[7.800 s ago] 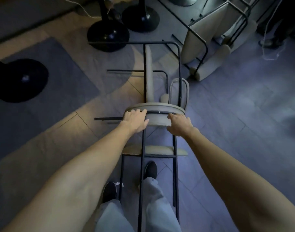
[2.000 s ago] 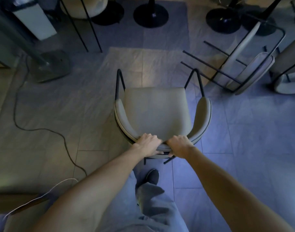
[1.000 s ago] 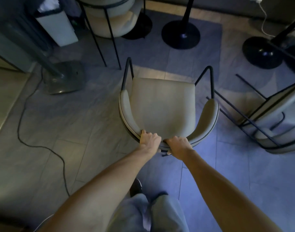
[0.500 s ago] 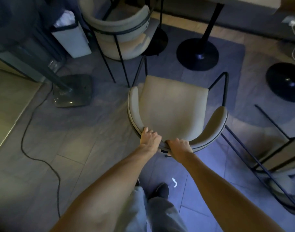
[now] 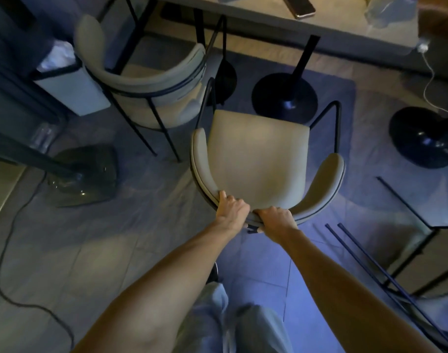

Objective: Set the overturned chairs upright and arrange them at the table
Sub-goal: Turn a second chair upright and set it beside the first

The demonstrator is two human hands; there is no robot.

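Head view, looking straight down: the left hand (image 5: 232,208) and right hand (image 5: 275,217) are wrapped side by side, nearly touching, over the middle of the curved backrest (image 5: 322,189) of the upright chair (image 5: 258,154). The chair sits just short of the bench (image 5: 281,29), seat pointing at it. Now the trouble spots. Dead ahead, the bench's black pedestal base (image 5: 285,98) lies roughly between the chair's front legs (image 5: 336,128), so a push that wanders off line risks a metal leg knocking that disc or riding up on it, stopping the chair short. On the left, the neighbouring chair (image 5: 151,80) is parked close, its frame near this chair's left front leg. Any drift that way and the two frames clash or hook. With the grip so narrow and central there's little leverage against twist, so a snag on one leg could swing the whole chair round. From up here I can't tell whether the legs are on the floor (image 5: 141,238) or lifted clear; if they're dragging, a snag looks likelier. And watch the feet. The overturned chair (image 5: 426,250) lies just to the right, its thin dark legs (image 5: 365,261) poking toward the person's path, an easy trip on a step back. A cable (image 5: 4,250) also loops across the floor on the left.
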